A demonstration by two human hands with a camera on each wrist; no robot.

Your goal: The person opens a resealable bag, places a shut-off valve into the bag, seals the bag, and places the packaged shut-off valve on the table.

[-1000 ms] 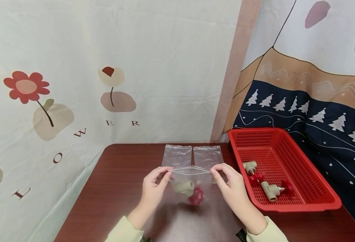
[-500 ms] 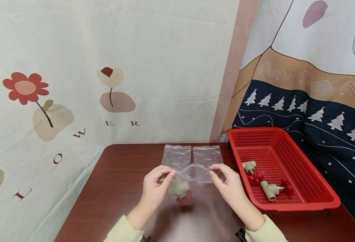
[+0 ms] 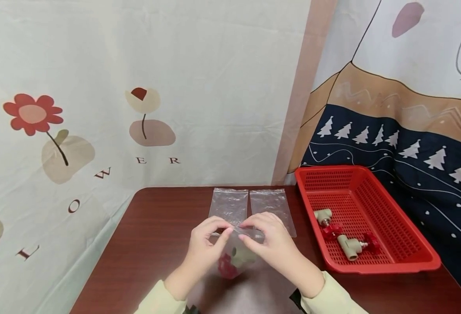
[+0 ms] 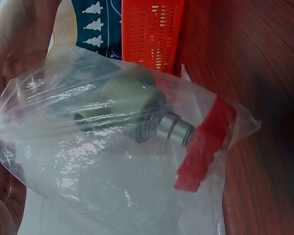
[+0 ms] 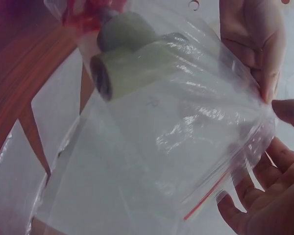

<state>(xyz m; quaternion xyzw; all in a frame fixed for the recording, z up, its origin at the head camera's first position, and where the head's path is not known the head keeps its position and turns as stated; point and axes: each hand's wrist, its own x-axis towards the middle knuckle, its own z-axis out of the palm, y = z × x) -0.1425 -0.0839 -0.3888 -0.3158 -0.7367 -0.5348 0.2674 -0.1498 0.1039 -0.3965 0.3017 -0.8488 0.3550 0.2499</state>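
Between both hands hangs a clear zip-lock bag (image 5: 186, 132), pinched at its top. Inside it is a valve with a greenish-beige tee body (image 4: 117, 105), a metal stem (image 4: 171, 128) and a red handwheel (image 4: 206, 147). My left hand (image 3: 204, 244) pinches the bag's mouth between thumb and fingertips. Close beside it, my right hand (image 3: 273, 244) pinches the mouth too, its fingertips nearly meeting the left's. A red zip line (image 5: 206, 196) shows near the bag's edge in the right wrist view. In the head view the hands partly hide the bag.
Two flat clear zip-lock bags, a left one (image 3: 229, 204) and a right one (image 3: 272, 209), lie behind the hands on the dark wood table (image 3: 155, 226). At right stands a red plastic basket (image 3: 395, 218) holding two similar valves (image 3: 350, 247). A printed curtain (image 3: 214, 87) hangs behind.
My right hand has moved left toward the left hand. The bag's mouth, earlier stretched wide between them, is now gathered. The valve inside has swung round, its red handwheel now to the left.
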